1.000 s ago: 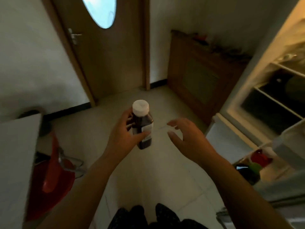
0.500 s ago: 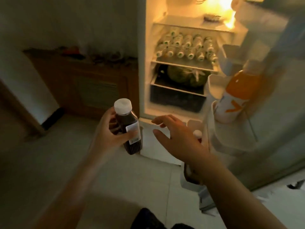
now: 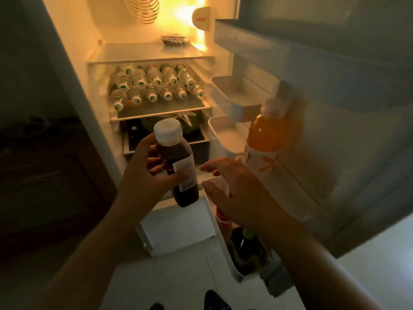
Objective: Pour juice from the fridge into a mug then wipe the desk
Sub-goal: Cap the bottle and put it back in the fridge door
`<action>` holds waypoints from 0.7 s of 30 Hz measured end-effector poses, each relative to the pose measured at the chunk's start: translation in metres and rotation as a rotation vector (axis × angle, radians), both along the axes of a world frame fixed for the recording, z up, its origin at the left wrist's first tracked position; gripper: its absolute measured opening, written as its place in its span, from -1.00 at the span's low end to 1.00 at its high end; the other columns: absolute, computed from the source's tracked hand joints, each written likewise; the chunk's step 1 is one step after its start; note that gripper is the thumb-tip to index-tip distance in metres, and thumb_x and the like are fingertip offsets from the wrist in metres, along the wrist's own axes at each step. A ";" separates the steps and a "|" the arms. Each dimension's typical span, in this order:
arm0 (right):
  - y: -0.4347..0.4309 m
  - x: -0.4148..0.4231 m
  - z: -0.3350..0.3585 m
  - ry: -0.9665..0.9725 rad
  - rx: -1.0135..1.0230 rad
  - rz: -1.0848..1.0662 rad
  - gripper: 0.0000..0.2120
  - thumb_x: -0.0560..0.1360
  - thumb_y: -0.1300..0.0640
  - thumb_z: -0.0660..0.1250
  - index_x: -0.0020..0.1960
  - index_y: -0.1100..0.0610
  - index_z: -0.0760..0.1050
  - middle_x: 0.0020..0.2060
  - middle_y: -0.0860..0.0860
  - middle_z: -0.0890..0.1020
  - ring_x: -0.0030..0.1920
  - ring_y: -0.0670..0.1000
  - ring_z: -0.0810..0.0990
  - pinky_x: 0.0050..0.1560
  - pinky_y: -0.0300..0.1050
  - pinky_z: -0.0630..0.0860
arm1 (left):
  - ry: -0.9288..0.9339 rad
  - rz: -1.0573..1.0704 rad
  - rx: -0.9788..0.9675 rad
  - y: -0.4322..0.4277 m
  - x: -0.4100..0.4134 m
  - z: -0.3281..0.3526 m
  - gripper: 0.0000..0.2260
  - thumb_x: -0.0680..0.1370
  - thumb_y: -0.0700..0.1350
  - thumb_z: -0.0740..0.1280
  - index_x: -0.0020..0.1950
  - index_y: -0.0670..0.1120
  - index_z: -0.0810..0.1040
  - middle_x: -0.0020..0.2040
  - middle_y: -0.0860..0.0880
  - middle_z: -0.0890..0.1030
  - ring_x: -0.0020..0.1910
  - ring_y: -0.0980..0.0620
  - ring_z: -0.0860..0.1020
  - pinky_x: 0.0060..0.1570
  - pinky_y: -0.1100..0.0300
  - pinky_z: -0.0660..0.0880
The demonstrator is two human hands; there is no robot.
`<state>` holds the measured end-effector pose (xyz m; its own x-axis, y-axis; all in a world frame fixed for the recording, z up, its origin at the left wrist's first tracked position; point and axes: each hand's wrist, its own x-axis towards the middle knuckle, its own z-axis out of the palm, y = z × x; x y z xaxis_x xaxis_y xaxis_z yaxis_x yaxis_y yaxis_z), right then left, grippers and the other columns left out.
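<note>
My left hand (image 3: pixel 143 177) grips a small dark juice bottle (image 3: pixel 178 166) with a white cap, held upright in front of the open fridge (image 3: pixel 73 70). My right hand (image 3: pixel 237 191) hovers just right of the bottle, fingers spread and holding nothing. A larger orange juice bottle (image 3: pixel 266 135) with a white cap stands in a shelf of the open fridge door (image 3: pixel 335 108). No mug or desk is in view.
Several small water bottles (image 3: pixel 154 86) lie on the middle fridge shelf. A dark drawer (image 3: pixel 199 144) sits below them. Dark bottles (image 3: pixel 243 245) stand in the lowest door shelf. A dark wooden cabinet (image 3: pixel 44 186) is left of the fridge. Pale tiled floor (image 3: pixel 169 283) lies below.
My view has swung right from the room door to the open fridge and drawn closer. The left hand still holds the dark bottle; the right hand stays open beside it.
</note>
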<state>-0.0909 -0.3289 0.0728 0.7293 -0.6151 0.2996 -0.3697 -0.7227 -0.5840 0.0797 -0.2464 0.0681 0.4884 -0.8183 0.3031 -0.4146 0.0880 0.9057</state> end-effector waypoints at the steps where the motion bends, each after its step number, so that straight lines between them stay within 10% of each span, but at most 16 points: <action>1: 0.002 -0.002 0.001 -0.007 -0.007 -0.048 -0.71 0.53 -0.03 0.26 0.24 -0.07 0.41 0.14 -0.18 0.47 0.08 -0.28 0.34 -0.07 -0.48 0.25 | -0.011 -0.036 -0.011 -0.006 0.003 0.002 -0.36 0.36 -0.23 0.47 0.33 0.09 0.28 0.08 0.27 0.44 0.02 0.42 0.48 -0.12 0.47 0.47; 10: 0.056 -0.009 0.022 0.008 -0.003 -0.506 -0.75 0.53 -0.06 0.22 0.20 -0.10 0.39 0.12 -0.22 0.44 0.11 -0.20 0.43 0.09 -0.18 0.44 | -0.087 -0.411 -0.044 -0.032 0.024 0.019 -0.31 0.31 -0.09 0.50 0.38 0.08 0.31 0.24 0.05 0.50 0.17 0.09 0.52 0.10 -0.06 0.54; 14: 0.087 -0.018 0.039 0.007 -0.015 -0.691 -0.88 0.54 0.00 0.25 0.04 -0.17 0.37 -0.14 -0.39 0.38 -0.12 -0.46 0.42 -0.22 -0.54 0.40 | -0.078 -0.527 -0.074 -0.039 0.013 0.032 -0.32 0.31 -0.06 0.51 0.37 0.13 0.31 0.16 0.19 0.49 0.13 0.16 0.51 0.05 0.01 0.54; 21: 0.132 -0.051 0.059 0.041 -0.178 -0.931 -0.76 0.53 0.01 0.25 0.19 -0.03 0.46 0.07 -0.11 0.52 0.05 -0.14 0.48 -0.06 -0.35 0.39 | 0.026 -0.703 -0.144 -0.048 -0.036 0.055 -0.42 0.35 -0.12 0.52 0.28 0.14 0.35 0.06 0.17 0.53 0.02 0.19 0.56 0.02 -0.03 0.57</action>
<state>-0.1423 -0.1968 0.1316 -0.0191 -0.9025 0.4303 -0.8599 -0.2047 -0.4676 0.0435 -0.2943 0.1230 -0.1314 -0.8944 0.4276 -0.1945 0.4462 0.8735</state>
